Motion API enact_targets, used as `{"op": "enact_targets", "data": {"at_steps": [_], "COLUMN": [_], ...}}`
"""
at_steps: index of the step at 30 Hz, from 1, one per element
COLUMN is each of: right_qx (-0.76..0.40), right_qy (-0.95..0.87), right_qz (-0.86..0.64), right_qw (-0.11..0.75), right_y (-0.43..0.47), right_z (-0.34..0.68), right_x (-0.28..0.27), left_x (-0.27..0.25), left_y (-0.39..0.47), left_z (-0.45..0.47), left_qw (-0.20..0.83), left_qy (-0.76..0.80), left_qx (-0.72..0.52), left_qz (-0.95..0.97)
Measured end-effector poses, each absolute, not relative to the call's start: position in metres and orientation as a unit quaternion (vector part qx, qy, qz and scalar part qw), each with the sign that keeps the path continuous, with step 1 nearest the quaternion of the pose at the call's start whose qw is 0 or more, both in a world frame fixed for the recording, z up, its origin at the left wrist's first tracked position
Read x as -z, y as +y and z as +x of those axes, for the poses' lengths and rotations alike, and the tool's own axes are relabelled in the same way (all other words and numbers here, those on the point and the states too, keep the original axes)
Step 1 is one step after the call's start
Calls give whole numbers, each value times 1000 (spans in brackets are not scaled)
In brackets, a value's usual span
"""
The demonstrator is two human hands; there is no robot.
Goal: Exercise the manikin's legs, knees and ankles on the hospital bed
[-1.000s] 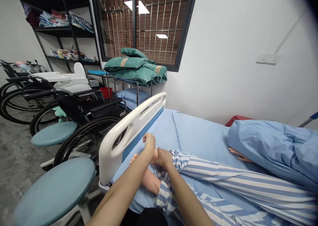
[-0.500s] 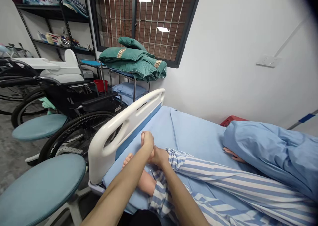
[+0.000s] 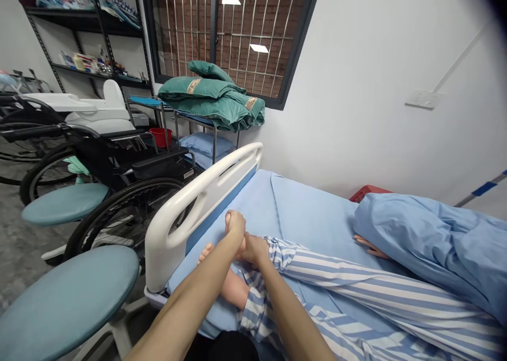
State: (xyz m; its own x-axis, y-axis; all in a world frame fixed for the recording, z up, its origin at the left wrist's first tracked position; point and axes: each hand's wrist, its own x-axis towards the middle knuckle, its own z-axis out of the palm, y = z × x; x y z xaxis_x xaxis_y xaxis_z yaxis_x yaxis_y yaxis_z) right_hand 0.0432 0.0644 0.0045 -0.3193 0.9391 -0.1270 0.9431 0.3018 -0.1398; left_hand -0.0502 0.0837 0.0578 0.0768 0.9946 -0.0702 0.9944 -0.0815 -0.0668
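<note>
A figure in blue-and-white striped trousers (image 3: pixel 340 271) lies on the bed, its feet toward the footboard. My left hand (image 3: pixel 236 224) is wrapped over the front of the far foot (image 3: pixel 227 221), most of which it covers. Closed around the ankle of that same leg, just below the trouser cuff, is my right hand (image 3: pixel 253 249). The near foot (image 3: pixel 234 291) rests on the blue sheet (image 3: pixel 309 202), partly behind my left forearm, with its toes showing beyond it.
A white footboard (image 3: pixel 158 244) closes the bed's end. Beyond it stand a black wheelchair (image 3: pixel 158 165) and round blue stools (image 3: pixel 75 297). Green folded bedding (image 3: pixel 222 99) lies on a rack under the window. A blue cover (image 3: pixel 428 234) lies over the figure's upper part, a hand (image 3: pixel 371 246) showing below.
My hands keep their hold on the far foot and ankle with no clear movement. The camera view has shifted very slightly.
</note>
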Motion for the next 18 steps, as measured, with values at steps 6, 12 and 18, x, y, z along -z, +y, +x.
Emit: {"op": "enact_targets", "data": {"at_steps": [6, 12, 18], "right_qx": [82, 68, 72], "right_qy": [816, 812, 815], "right_qz": [573, 580, 574], "right_qw": [-9, -14, -22], "right_y": [58, 56, 59], "right_z": [43, 44, 44], "right_x": [-4, -2, 2], "left_x": [-61, -63, -64], "left_y": [64, 52, 54], "left_z": [-48, -50, -51], "left_qw": [118, 166, 195], "left_qy": [-681, -671, -687], "left_qx": [-120, -139, -124], "left_qz": [-713, -709, -689]}}
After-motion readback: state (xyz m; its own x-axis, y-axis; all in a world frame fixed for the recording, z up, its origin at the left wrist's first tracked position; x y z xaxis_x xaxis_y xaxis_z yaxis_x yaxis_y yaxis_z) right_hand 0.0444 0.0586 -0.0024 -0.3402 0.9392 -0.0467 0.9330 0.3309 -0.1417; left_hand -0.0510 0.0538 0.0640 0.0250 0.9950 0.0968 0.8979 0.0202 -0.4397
